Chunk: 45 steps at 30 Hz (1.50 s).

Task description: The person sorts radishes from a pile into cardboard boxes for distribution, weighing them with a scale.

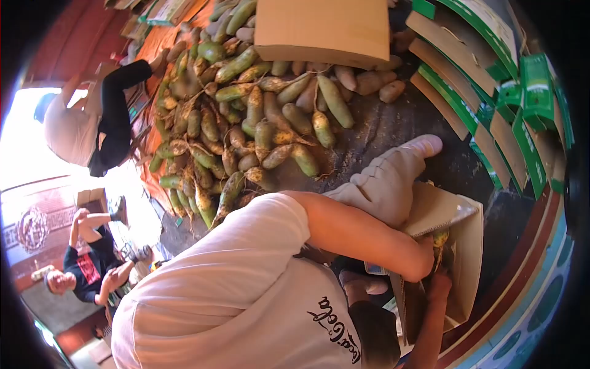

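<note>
My left hand (423, 261) reaches over the edge of an open cardboard box (467, 264), fingers curled and partly hidden. Against it is a yellow-green root vegetable (440, 238), inside the box. From below, my right hand (439, 286) also reaches into the box, just under that vegetable; its fingers are largely hidden and I cannot tell what they grip. Beyond my left arm lies a large heap of long green and brown root vegetables (246, 123), many with dirt and thin roots on them.
A closed cardboard box (322, 31) stands at the heap's far side. Green-and-brown cartons (491, 92) are stacked at right, near a tiled edge (534, 313). One person (92, 123) bends beside the heap; another (92, 264) sits at left. A bare foot (424, 146) rests beside my box.
</note>
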Available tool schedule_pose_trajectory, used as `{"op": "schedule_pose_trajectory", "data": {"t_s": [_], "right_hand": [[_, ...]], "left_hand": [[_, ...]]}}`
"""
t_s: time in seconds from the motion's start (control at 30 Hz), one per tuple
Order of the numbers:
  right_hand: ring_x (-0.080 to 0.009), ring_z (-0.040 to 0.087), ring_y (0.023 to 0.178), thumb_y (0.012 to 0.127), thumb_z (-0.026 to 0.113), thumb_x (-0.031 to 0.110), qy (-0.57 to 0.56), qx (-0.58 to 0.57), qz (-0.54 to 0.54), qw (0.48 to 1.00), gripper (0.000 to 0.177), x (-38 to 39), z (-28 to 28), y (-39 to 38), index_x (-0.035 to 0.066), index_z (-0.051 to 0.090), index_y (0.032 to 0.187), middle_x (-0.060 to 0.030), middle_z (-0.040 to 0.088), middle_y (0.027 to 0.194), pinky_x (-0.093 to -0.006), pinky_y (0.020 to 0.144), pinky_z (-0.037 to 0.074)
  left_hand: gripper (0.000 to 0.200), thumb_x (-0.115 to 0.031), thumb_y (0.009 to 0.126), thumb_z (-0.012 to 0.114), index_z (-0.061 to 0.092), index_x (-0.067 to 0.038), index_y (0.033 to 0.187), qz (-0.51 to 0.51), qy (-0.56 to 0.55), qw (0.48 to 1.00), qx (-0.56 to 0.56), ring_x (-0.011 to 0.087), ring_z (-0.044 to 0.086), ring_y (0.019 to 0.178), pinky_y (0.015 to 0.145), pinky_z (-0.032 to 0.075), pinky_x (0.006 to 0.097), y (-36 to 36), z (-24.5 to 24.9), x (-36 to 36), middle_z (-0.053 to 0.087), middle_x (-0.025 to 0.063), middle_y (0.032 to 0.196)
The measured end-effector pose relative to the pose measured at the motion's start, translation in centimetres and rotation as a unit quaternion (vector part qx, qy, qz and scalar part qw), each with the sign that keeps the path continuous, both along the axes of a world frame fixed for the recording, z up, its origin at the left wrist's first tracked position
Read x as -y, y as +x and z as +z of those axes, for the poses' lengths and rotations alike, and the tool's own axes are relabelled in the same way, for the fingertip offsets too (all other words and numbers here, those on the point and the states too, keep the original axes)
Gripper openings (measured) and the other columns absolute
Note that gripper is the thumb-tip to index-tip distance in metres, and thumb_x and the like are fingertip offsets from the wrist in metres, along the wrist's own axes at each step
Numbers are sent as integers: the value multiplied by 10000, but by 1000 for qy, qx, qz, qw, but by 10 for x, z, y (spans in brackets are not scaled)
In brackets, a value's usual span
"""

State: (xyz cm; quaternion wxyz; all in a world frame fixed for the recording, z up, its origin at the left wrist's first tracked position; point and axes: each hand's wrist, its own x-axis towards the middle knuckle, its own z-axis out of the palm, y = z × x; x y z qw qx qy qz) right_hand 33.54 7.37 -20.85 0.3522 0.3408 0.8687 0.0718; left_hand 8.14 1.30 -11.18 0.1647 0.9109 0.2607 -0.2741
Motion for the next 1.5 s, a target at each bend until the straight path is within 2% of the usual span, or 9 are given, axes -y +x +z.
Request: {"op": "schedule_pose_trajectory", "data": {"t_s": [0.1,0.17,0.37,0.63,1.0,1.2,1.33,1.43,1.5], "right_hand": [[-249,624,666,799,546,147,13,2,28,1000,255,5,15,-8,-12,485,988,-131,600,836,-354,561,501],[-243,621,703,824,516,150,6,-11,33,999,223,6,19,-10,3,491,989,-138,597,834,-355,559,495],[-244,574,894,811,532,81,10,-11,60,998,280,1,3,5,-6,475,1071,-142,532,1023,-303,692,492],[-317,558,897,756,603,128,-69,-137,50,987,331,22,69,-59,16,526,1058,-160,542,1017,-381,767,470],[-349,547,938,784,595,205,-109,-194,-62,973,408,31,100,-108,13,477,1124,-188,537,1033,-411,775,463],[-369,532,979,777,611,259,-133,-223,-167,951,546,14,17,-31,31,404,1228,-202,510,1138,-413,790,453],[-339,503,1048,725,658,270,-226,-212,-243,919,626,6,29,-34,32,396,1242,-187,494,1182,-393,866,424],[-355,470,1085,612,732,261,-235,-238,-178,926,726,9,63,-51,22,412,1218,-191,490,1181,-391,928,388],[-376,463,1066,539,759,228,-173,-237,-102,950,752,16,90,-44,8,430,1178,-200,495,1140,-399,936,380]], "left_hand": [[537,-556,817,460,610,-138,1120,-76,52,996,-10,230,489,1125,969,364,374,-35,44,7,546,47,1208],[564,-581,804,460,619,-128,1102,-147,83,985,-16,227,481,1136,994,335,365,-35,43,6,537,50,1217],[526,-543,800,480,625,-119,1075,-108,73,991,9,227,493,1113,989,335,367,-38,43,3,549,56,1186],[476,-494,794,505,632,-107,1041,-86,69,994,27,227,509,1084,982,334,370,-40,45,2,565,64,1144],[408,-426,786,540,642,-90,993,-53,56,996,52,227,532,1043,973,334,373,-42,46,5,587,75,1088],[370,-388,781,560,647,-80,967,-22,47,996,76,227,544,1021,968,333,376,-48,48,9,599,80,1057],[345,-364,778,572,651,-74,950,60,31,990,123,227,552,1006,964,333,377,-59,54,18,607,84,1036],[327,-345,776,582,654,-69,936,219,66,902,367,227,558,995,962,333,378,-95,76,37,613,87,1021],[177,-222,736,587,604,-51,779,262,195,684,652,250,569,883,830,417,386,-146,86,55,609,77,920]]}}
